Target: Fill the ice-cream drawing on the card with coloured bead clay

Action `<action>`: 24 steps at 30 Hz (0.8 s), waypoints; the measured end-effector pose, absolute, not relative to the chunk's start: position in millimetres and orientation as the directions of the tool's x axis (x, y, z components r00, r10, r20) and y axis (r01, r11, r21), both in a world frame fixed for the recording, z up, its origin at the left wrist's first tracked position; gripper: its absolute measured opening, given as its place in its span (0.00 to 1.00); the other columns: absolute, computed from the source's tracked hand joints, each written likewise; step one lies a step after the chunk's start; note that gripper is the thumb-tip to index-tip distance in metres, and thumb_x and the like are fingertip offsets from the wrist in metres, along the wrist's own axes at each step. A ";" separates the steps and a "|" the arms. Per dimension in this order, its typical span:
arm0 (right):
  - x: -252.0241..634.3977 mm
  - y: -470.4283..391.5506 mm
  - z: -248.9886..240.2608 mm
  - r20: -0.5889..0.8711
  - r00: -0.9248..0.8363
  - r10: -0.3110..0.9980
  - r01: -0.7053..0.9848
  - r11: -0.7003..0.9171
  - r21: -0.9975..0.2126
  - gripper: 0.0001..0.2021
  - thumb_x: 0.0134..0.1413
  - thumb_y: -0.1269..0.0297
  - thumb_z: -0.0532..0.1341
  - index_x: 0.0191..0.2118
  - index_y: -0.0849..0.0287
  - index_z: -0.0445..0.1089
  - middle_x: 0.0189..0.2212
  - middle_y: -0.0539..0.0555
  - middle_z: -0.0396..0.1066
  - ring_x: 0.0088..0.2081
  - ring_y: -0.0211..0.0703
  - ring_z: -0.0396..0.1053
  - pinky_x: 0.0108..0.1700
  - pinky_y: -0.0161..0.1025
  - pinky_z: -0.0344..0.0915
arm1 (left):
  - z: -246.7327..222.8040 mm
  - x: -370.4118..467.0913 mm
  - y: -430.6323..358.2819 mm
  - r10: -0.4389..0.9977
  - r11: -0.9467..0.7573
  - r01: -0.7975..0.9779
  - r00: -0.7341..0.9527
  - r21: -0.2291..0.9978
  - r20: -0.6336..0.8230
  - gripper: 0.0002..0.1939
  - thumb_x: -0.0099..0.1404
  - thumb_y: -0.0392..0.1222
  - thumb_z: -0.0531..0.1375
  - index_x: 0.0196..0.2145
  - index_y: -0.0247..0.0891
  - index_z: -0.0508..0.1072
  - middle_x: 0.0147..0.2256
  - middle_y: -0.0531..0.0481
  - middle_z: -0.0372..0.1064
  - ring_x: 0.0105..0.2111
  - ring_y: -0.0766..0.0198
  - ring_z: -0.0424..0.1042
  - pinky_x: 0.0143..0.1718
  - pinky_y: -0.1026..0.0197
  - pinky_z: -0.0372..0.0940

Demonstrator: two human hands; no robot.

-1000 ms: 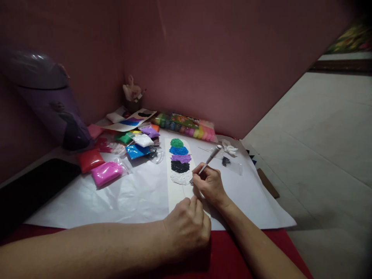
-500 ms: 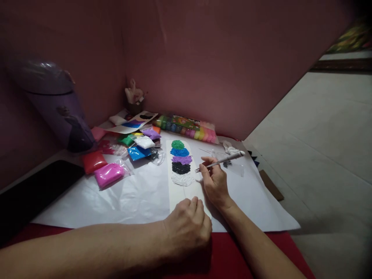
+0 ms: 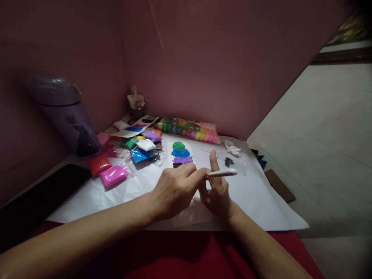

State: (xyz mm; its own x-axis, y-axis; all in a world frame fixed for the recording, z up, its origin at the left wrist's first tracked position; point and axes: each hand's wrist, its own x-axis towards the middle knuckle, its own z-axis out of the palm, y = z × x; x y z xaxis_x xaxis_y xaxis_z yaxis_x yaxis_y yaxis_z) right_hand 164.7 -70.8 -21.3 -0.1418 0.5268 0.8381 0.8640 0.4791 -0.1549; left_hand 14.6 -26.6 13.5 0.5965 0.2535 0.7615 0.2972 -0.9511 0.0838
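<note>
My left hand (image 3: pixel 177 188) is closed over the card, its fingertips meeting my right hand (image 3: pixel 216 190) near the fork. The fork (image 3: pixel 225 173) has a pale, patterned handle that points right; its tines are hidden by the hands. My right hand has its index finger raised and its other fingers curled by the fork. Beneath the hands lies a cream card (image 3: pixel 190 221) with textured bands of green (image 3: pixel 178 145), blue (image 3: pixel 180 153) and purple (image 3: pixel 183 160) clay. A black band shows partly, and the lower part is covered by my hands.
Bagged clay packs (image 3: pixel 114 176) lie at the left, beside a dark flat object (image 3: pixel 62 186). A purple bottle-shaped case (image 3: pixel 66 116) stands behind them. A pack of coloured clay (image 3: pixel 188 131) rests by the wall. White clay (image 3: pixel 231 148) and black clay (image 3: pixel 229 161) lie at the right.
My left hand has moved up and forward over the card to meet my right hand. The fork's handle has swung lower, and my right index finger now points up.
</note>
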 end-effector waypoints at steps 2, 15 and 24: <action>163.5 -71.3 -19.5 0.830 -0.141 0.540 0.848 0.498 -0.180 0.31 0.65 0.66 0.51 0.69 0.65 0.39 0.31 0.60 0.76 0.17 0.39 0.60 0.21 0.37 0.64 | 16.1 13.4 -22.6 0.216 -0.961 0.270 0.613 0.056 0.760 0.09 0.69 0.34 0.50 0.36 0.36 0.69 0.27 0.50 0.67 0.24 0.67 0.65 0.22 0.66 0.59; 162.4 -60.5 -25.1 0.490 0.239 0.838 0.500 0.327 -0.802 0.12 0.60 0.59 0.59 0.32 0.61 0.74 0.14 0.45 0.61 0.16 0.32 0.58 0.20 0.31 0.57 | -11.1 -6.0 -5.1 0.847 -0.470 0.109 0.336 0.876 0.412 0.07 0.64 0.37 0.55 0.41 0.37 0.62 0.22 0.57 0.64 0.17 0.67 0.69 0.20 0.65 0.65; 163.3 -53.1 -32.9 0.173 0.218 0.960 0.272 0.111 -0.956 0.20 0.59 0.48 0.58 0.27 0.62 0.70 0.09 0.42 0.55 0.12 0.30 0.52 0.14 0.30 0.50 | -26.5 -6.7 -12.1 0.815 -0.490 0.017 0.365 0.872 0.451 0.06 0.65 0.38 0.56 0.40 0.38 0.64 0.26 0.54 0.67 0.21 0.69 0.70 0.22 0.65 0.67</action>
State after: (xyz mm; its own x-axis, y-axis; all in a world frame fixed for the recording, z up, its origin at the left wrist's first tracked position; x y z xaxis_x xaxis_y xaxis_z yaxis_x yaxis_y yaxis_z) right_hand 163.3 -53.1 -32.9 0.2182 0.9604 0.1735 0.2723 0.1108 -0.9558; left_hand -6.7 -12.1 -26.5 0.3652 0.8146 0.4506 0.0168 -0.4898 0.8717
